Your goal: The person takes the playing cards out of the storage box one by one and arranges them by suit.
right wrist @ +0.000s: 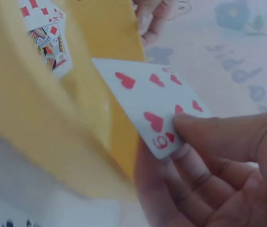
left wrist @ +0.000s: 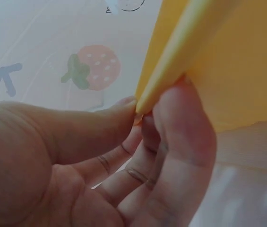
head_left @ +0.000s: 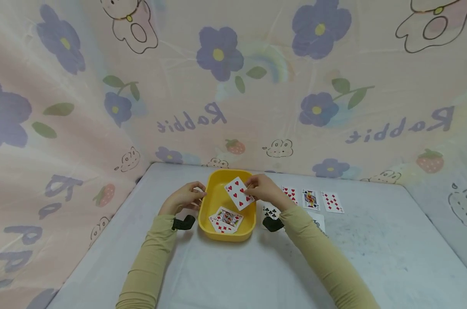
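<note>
The yellow plastic tray (head_left: 215,195) stands on the white-covered table. My left hand (head_left: 183,197) pinches its left rim between thumb (left wrist: 109,120) and fingers. Over the tray's right side, my right hand (head_left: 267,189) holds a six of hearts playing card (right wrist: 145,101), face up and tilted, with the thumb on its face near one corner. Inside the tray, toward the near end, lie a face card (head_left: 230,218) with red diamonds and a diamond number card (head_left: 221,227), partly overlapping.
Right of the tray, a hearts card (head_left: 289,194), a face card (head_left: 311,200) and a diamonds card (head_left: 332,202) lie in a row. Nearer lie a clubs card (head_left: 271,211) and another card (head_left: 319,219), partly hidden by the right arm. A patterned curtain (head_left: 256,116) hangs behind.
</note>
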{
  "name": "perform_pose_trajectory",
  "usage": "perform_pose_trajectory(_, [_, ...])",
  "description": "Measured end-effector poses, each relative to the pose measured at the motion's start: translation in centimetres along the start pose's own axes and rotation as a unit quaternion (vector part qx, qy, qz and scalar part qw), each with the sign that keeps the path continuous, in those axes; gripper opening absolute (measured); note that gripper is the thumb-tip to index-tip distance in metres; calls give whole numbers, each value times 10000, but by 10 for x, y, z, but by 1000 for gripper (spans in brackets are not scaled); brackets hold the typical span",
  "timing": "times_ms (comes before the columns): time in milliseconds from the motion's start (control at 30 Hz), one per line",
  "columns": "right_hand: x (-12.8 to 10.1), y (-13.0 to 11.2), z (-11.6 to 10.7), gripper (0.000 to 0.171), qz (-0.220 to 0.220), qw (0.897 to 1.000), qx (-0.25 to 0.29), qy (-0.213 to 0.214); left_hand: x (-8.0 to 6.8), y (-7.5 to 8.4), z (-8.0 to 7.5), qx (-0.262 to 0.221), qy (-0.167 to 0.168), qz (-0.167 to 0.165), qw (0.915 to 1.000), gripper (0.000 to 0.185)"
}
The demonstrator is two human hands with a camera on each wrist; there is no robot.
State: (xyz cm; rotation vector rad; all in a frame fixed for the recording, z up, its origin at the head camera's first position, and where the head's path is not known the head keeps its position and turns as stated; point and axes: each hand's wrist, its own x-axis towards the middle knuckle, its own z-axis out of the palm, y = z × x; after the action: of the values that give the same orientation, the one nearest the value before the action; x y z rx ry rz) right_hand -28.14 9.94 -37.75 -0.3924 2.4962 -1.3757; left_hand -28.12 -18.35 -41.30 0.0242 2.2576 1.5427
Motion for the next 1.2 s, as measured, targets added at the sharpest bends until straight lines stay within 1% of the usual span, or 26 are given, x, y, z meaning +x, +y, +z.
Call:
perform_pose_trajectory(133, [-14, 11, -16, 18, -63, 9991, 419, 57, -1, 1, 1, 9, 0, -18, 10000, 24])
perform_pose_trajectory(300, [-36, 26, -33, 23, 93, 9969, 764, 131, -2, 4, 2, -6, -20, -82, 10000, 24])
perform_pose_trajectory(433, [-56, 39, -43, 26, 175, 9952, 952, 150, -3, 4, 3, 14, -10, -104, 9999, 23])
perform_pose_trajectory(600, [-81, 59, -53, 23, 316, 9913, 1257, 215, -2, 5, 2, 61, -31, -33, 10000, 22])
perform_pose_trajectory(700, [-93, 71, -59, 21, 473, 9869, 1510, 314, -3, 5, 1, 83, -27, -18, 10000, 21])
perform_pose_trajectory(933, [-121, 91, -69, 27, 656, 9878, 1332, 473, -3, 6, 1, 106, -31, 0, 9999, 21])
perform_pose_trajectory(1067, [-134, 100, -68, 31, 813, 9890, 1101, 566, -3, 7, 1, 38, -1, -89, 10000, 22])
perform_pose_trajectory(1133, [-140, 104, -67, 32, 867, 9907, 888, 566, -3, 7, 2, 25, 4, -131, 9999, 22])
perform_pose_trajectory(1200, [-146, 107, -65, 33, 905, 9912, 803, 531, -3, 7, 2, 29, 2, -145, 9999, 22])
